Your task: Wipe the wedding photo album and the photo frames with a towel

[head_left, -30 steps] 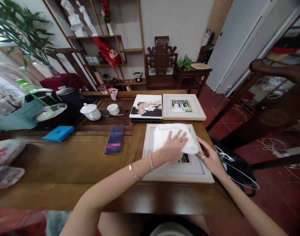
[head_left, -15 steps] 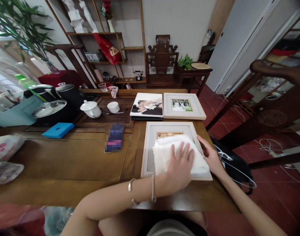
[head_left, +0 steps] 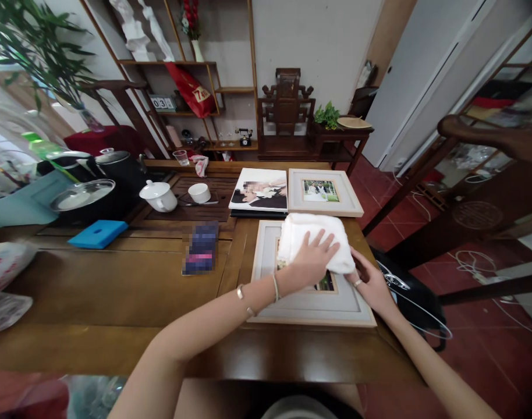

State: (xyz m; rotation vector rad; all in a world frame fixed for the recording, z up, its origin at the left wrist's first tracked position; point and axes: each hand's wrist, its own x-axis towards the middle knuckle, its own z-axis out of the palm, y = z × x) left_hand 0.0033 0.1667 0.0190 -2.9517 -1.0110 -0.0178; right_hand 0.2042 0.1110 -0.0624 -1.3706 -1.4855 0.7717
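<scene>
A light wooden picture frame (head_left: 307, 302) lies flat on the dark wooden table (head_left: 117, 291) in front of me. A folded white cloth (head_left: 312, 233) rests on its upper half. My left hand (head_left: 312, 259) presses flat on the cloth with fingers spread. My right hand (head_left: 371, 282) rests on the frame's right edge, fingers bent against it. A strip of the framed photo shows below the cloth.
Beyond lie a second framed photo (head_left: 323, 191) and an unframed print (head_left: 259, 191). A blurred purple packet (head_left: 200, 247), white teapot (head_left: 159, 196), cup (head_left: 199, 192), blue box (head_left: 98, 234) and pots are left. Cables and a black bag (head_left: 412, 291) lie right of the table.
My left hand has slid the cloth from the frame's near part back up to its far part. My right hand stays on the right edge.
</scene>
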